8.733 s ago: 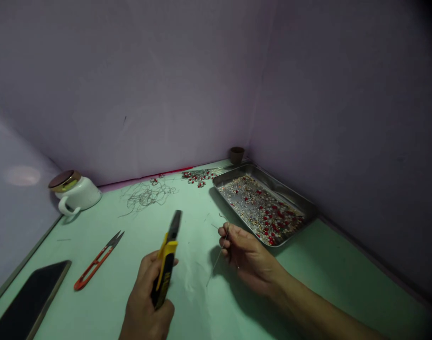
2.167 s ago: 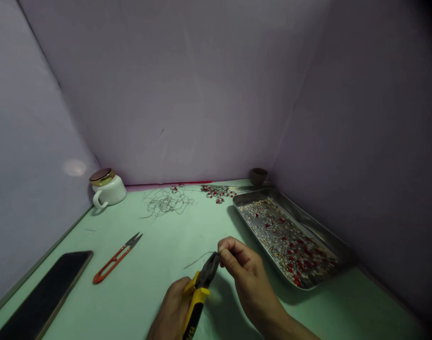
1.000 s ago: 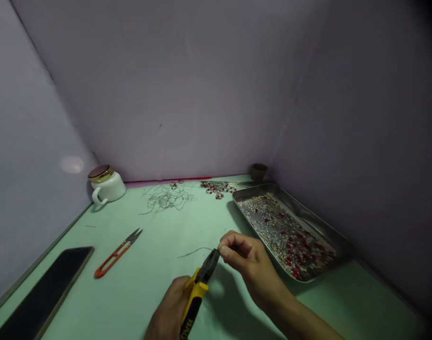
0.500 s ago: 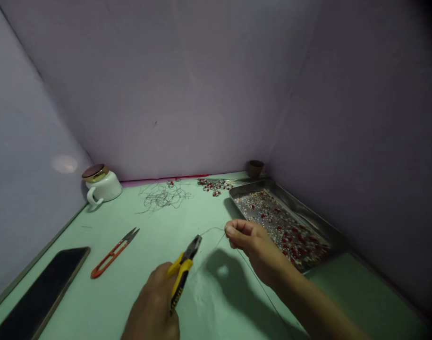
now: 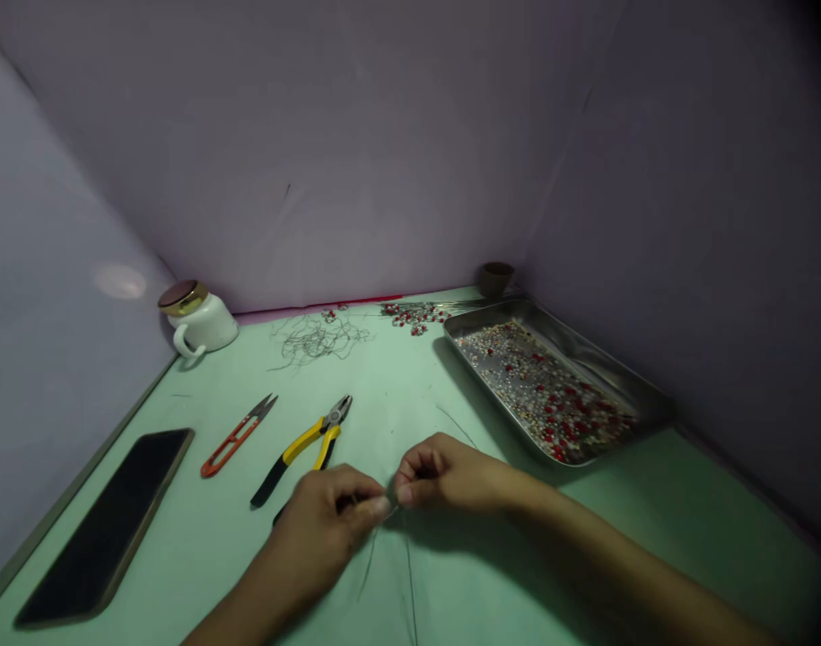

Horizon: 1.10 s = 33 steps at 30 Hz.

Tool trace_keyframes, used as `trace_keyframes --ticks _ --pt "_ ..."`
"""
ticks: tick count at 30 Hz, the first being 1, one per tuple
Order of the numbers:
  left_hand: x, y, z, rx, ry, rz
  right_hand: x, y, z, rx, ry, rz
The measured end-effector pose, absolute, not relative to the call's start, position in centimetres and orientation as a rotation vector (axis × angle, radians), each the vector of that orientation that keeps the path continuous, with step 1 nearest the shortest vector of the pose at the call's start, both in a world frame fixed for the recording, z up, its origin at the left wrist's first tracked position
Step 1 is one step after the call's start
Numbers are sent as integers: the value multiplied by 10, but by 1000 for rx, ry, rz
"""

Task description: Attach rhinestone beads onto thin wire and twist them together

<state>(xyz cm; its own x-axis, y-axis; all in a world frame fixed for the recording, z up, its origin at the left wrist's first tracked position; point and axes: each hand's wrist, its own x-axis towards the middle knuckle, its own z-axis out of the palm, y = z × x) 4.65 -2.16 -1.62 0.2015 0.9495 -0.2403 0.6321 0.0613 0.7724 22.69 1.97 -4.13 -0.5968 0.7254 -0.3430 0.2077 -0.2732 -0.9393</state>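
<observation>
Low over the green tabletop, my left hand (image 5: 339,520) and my right hand (image 5: 443,475) meet fingertip to fingertip. Both are closed in a pinch on a thin wire (image 5: 411,574), whose loose ends trail down toward me; the gripped part is mostly hidden by the fingers. Just behind my left hand lie pliers (image 5: 312,441) with yellow and black handles, partly covered by that hand. Red-handled thread snips (image 5: 239,437) rest to their left. Beyond my right hand a strand of wire (image 5: 457,424) pokes out over the table.
At the right stands a metal tray (image 5: 497,392) holding white, gold and red beads. Beaded wire pieces (image 5: 415,317) and a tangle of wire (image 5: 319,339) lie at the back. A white mug (image 5: 208,327), a phone (image 5: 110,529) and a small brown pot (image 5: 496,280) stand or lie around the edges.
The pliers have left my left hand and now lie on the table. My left hand has moved over to pinch the wire beside my right hand, which has come nearer to me.
</observation>
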Motion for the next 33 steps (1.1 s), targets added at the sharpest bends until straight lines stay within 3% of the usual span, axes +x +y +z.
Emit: trace_keyframes --ticks 9,21,33 --pt "58 -20 -38 877 1349 528 217 14 -48 -1080 -1723 1735" --pt "56 -19 -39 834 1385 728 225 -1 -61 -1279 -1716 1691" --pt "69 -20 -42 829 1396 711 247 -15 -58 -1353 -1750 1638"
